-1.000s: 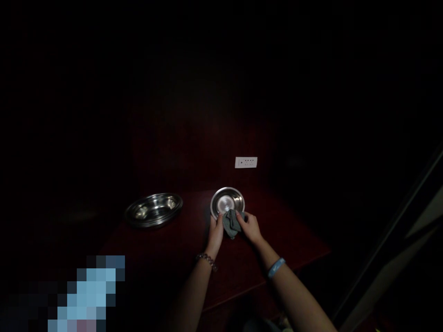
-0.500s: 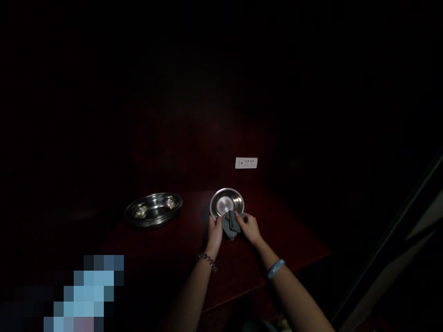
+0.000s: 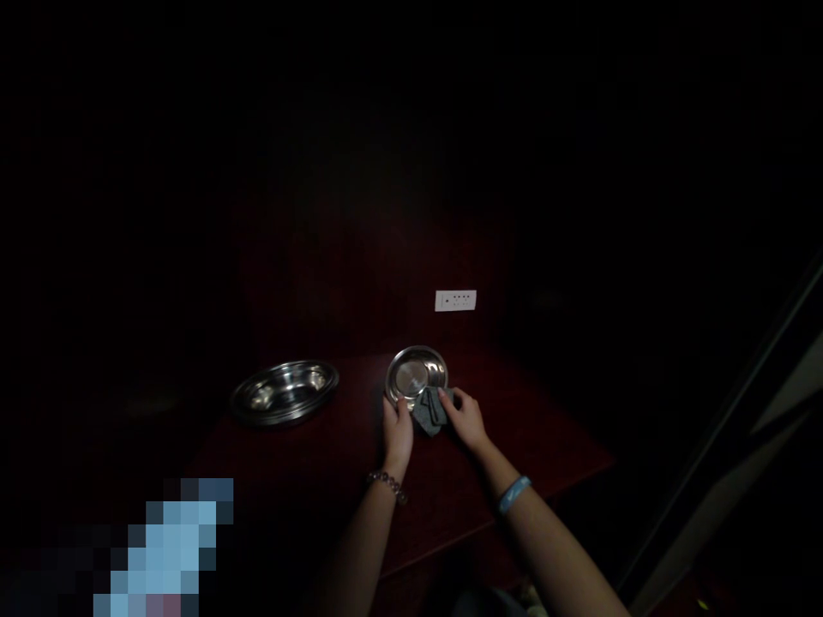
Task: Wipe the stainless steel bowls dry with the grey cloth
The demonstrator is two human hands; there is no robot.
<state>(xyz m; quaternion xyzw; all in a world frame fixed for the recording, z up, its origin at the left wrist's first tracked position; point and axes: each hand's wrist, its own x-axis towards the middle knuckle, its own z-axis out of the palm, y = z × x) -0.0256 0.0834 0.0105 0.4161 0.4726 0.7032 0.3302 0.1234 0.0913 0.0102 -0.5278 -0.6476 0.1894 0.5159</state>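
Note:
A small steel bowl point(image 3: 415, 370) stands tilted on a dark red table point(image 3: 321, 480). My left hand point(image 3: 397, 430) grips the bowl's near left rim. My right hand point(image 3: 464, 420) pinches a grey cloth point(image 3: 429, 408) and presses it against the bowl's near right rim. A bead bracelet is on my left wrist and a light blue band on my right wrist.
A larger steel basin point(image 3: 285, 390) sits on the table to the left. A white socket plate point(image 3: 455, 301) is on the dark wall behind the bowl. A pale slanted edge point(image 3: 739, 480) shows at the right. A blurred bluish patch point(image 3: 167, 548) is at bottom left.
The bowl and both hands have shifted slightly left and away from me. The cloth stays on the bowl's near rim.

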